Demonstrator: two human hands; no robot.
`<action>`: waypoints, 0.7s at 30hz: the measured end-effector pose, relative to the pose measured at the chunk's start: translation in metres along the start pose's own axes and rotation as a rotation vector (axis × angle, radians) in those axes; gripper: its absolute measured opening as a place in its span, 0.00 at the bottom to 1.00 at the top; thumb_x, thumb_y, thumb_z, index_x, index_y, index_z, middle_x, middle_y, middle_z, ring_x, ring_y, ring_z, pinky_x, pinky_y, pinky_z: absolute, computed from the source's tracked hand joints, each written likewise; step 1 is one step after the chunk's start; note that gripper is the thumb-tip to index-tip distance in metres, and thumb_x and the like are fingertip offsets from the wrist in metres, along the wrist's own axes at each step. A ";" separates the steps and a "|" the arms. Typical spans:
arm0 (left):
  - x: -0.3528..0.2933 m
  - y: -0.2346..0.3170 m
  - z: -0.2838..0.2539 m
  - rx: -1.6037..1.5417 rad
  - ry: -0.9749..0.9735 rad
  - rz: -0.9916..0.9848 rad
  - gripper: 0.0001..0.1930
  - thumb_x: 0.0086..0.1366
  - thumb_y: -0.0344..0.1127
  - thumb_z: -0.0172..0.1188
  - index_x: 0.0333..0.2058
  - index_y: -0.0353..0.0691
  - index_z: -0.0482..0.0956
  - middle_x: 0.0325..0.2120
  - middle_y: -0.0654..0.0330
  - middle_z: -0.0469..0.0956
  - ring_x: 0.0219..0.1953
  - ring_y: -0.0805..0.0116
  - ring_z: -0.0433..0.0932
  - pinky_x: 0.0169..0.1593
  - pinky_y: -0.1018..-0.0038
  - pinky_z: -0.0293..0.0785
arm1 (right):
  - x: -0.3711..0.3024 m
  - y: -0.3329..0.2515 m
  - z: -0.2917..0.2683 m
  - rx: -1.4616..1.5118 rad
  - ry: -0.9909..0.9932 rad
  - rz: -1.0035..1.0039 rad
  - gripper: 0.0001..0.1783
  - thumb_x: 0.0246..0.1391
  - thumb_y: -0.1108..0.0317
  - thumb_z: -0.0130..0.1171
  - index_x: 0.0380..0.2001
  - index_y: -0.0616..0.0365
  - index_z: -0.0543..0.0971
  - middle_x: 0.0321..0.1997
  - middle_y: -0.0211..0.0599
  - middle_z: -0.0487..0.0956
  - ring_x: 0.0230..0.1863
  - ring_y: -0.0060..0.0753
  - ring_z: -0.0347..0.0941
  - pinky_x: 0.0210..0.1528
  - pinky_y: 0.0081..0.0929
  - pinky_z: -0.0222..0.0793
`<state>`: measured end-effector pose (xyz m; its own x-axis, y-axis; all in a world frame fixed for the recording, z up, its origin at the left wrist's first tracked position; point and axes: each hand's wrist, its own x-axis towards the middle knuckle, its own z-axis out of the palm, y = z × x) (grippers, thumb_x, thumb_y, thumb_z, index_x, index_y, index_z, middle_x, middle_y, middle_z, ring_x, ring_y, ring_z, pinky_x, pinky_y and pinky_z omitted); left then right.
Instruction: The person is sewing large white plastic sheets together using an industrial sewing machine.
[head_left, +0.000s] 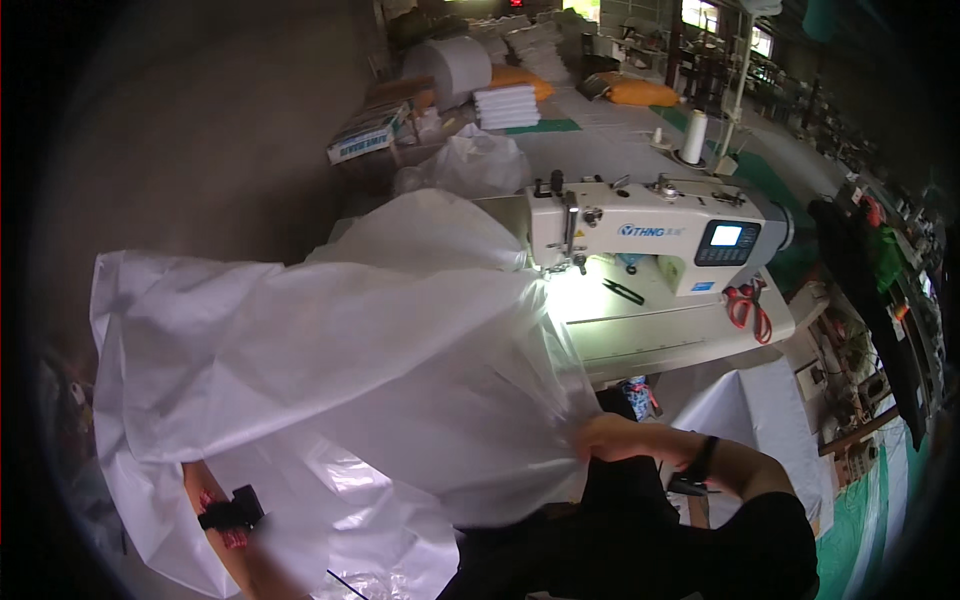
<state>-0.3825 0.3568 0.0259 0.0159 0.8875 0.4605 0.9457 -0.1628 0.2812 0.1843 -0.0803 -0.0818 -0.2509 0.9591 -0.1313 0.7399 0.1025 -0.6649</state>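
Observation:
A large white plastic-like sheet (290, 350) spreads in loose folds across the left and middle, its far part running to the needle area of a white sewing machine (640, 215). Closed on the sheet's right edge is my right hand (608, 437), near my body and below the machine bed. My left forearm (232, 555) reaches up at the lower left, wearing a black device on a red strap; the sheet covers my left hand, so its fingers are hidden. The machine's lamp lights the cloth by the needle. Black thread snips (623, 291) lie on the bed.
Red-handled scissors (748, 310) rest at the bed's right end. Behind the machine stands a white thread cone (693, 137). A folded white stack (506, 106), orange sacks (640, 90) and a box (370, 132) sit farther back. White sheeting (745, 415) hangs at the right.

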 end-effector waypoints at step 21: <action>-0.109 0.197 0.038 -0.280 -0.302 0.487 0.25 0.59 0.49 0.57 0.44 0.31 0.75 0.39 0.44 0.77 0.42 0.47 0.75 0.48 0.64 0.68 | 0.007 -0.023 -0.006 0.628 -0.194 0.609 0.19 0.56 0.53 0.52 0.34 0.60 0.79 0.27 0.39 0.79 0.29 0.31 0.78 0.30 0.28 0.75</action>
<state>-0.1859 0.2443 -0.0010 0.5520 0.7591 0.3450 0.6871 -0.6485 0.3276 0.1694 -0.0747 -0.0625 -0.0696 0.7325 -0.6772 0.3152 -0.6279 -0.7116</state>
